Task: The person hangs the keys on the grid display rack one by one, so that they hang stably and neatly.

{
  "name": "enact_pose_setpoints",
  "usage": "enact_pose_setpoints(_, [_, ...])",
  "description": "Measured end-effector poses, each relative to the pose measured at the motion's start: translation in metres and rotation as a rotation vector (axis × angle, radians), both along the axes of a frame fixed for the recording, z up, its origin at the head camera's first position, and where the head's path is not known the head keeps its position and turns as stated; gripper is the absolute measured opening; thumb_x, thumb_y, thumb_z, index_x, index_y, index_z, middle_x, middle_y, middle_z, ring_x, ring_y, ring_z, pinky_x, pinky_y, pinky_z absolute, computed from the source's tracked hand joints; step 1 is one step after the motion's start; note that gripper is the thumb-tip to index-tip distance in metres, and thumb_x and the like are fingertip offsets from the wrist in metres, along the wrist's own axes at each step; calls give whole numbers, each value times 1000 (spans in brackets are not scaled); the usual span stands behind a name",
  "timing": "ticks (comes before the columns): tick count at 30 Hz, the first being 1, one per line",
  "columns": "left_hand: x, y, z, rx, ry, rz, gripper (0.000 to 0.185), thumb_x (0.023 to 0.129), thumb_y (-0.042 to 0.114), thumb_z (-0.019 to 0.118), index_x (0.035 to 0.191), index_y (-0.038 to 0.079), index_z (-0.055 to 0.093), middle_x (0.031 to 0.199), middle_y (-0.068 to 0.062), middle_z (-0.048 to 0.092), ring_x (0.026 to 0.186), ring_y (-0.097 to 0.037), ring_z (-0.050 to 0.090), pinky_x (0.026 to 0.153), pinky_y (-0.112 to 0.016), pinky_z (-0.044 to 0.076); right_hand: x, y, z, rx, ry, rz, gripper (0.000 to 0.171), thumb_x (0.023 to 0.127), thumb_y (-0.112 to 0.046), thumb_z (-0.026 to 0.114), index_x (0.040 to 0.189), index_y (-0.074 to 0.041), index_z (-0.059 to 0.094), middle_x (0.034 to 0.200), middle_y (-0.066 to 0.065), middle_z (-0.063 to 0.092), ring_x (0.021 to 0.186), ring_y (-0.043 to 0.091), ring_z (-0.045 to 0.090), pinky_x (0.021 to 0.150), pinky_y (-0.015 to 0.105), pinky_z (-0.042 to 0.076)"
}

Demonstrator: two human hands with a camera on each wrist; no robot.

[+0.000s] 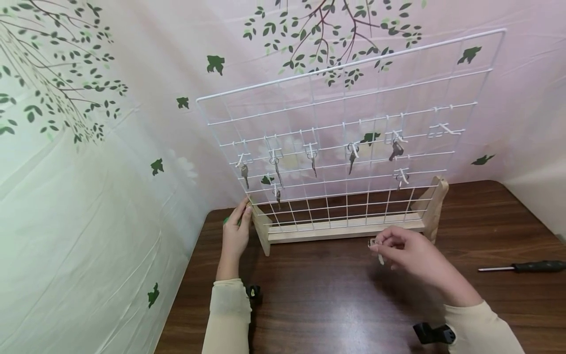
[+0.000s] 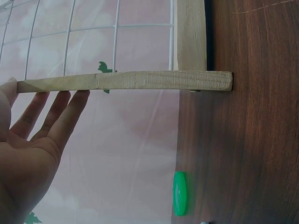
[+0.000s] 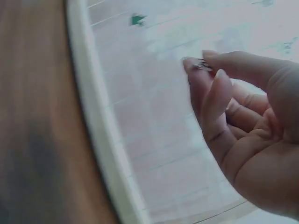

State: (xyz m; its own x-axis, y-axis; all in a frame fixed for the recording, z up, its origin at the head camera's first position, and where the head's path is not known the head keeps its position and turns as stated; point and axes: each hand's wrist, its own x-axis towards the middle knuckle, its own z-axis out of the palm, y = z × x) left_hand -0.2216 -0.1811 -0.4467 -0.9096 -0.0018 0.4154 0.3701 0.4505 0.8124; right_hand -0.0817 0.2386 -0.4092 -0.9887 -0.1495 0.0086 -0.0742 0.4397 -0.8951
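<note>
We see the white wire rack [image 1: 349, 147] standing upright in its wooden base [image 1: 345, 228] on the dark table [image 1: 336, 305]. Our left hand [image 1: 236, 236], fingers straight, rests against the base's left upright. Our right hand [image 1: 409, 253], just in front of the base, pinches a small key [image 1: 375, 244] at its fingertips. The rack's free hooks lie up and beyond it; keys hang left.

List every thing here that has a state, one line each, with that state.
wire grid rack: upright in its wooden base on the table
keys: hanging on the rack's hooks
left hand: fingers straight, against the base's left upright
right hand: pinching a small metal piece
small metal piece: held off the table
screwdriver: lying flat, untouched
green cap: lying on the table
</note>
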Motion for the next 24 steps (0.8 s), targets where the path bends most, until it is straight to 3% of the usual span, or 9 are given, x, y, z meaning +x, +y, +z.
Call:
enact_pose_setpoints(4, [0, 1, 1, -12, 3, -3, 43, 113, 28, 57, 155, 20, 60, 157, -13, 60, 146, -35, 59, 116, -57, 52, 6, 10, 31, -15, 108, -91, 20, 103, -16, 73, 117, -3, 72, 84, -7, 73, 69, 10, 65, 59, 27, 58])
enact_pose_setpoints(8, [1, 0, 1, -23, 2, 1, 43, 113, 27, 57, 155, 19, 59, 158, -15, 60, 146, -37, 58, 117, -58, 51, 13, 24, 66, -21, 184, -247, 22, 104, -23, 72, 122, -9, 74, 85, -8, 73, 72, 12, 67, 59, 26, 57])
enact_pose_setpoints(10, [2, 0, 2, -27, 1, 4, 43, 113, 28, 56, 155, 20, 59, 158, -14, 60, 146, -37, 58, 118, -58, 51, 14, 30, 82, -139, 252, -310, 18, 104, -17, 73, 119, -6, 74, 87, -7, 76, 71, 11, 69, 59, 24, 58])
enact_pose_setpoints(13, [2, 0, 1, -30, 1, 5, 42, 113, 29, 56, 155, 22, 60, 158, -13, 60, 146, -36, 58, 118, -59, 50, 10, 38, 100, -424, 366, -374, 13, 100, -5, 75, 113, -1, 75, 92, -6, 81, 70, 8, 68, 63, 18, 58])
enact_pose_setpoints(17, [3, 0, -1, -32, 9, 4, 42, 113, 27, 57, 154, 21, 60, 156, -14, 61, 144, -36, 60, 117, -58, 51, 0, 45, 115, -770, 502, -404, 9, 96, 6, 75, 104, 3, 75, 92, 1, 82, 66, 11, 66, 62, 16, 56])
enact_pose_setpoints(21, [3, 0, -2, -19, 14, -1, 42, 113, 26, 57, 154, 19, 60, 156, -14, 61, 143, -36, 60, 115, -57, 53, -11, 48, 127, -916, 580, -449, 8, 93, 9, 76, 101, 8, 74, 86, 7, 80, 63, 15, 65, 59, 18, 55])
enact_pose_setpoints(24, [2, 1, 0, -13, 21, -1, 42, 113, 26, 57, 154, 19, 61, 156, -13, 61, 143, -35, 61, 115, -57, 53, -17, 51, 132, -933, 577, -483, 10, 92, 7, 78, 101, 7, 74, 86, 7, 80, 63, 15, 66, 58, 18, 56])
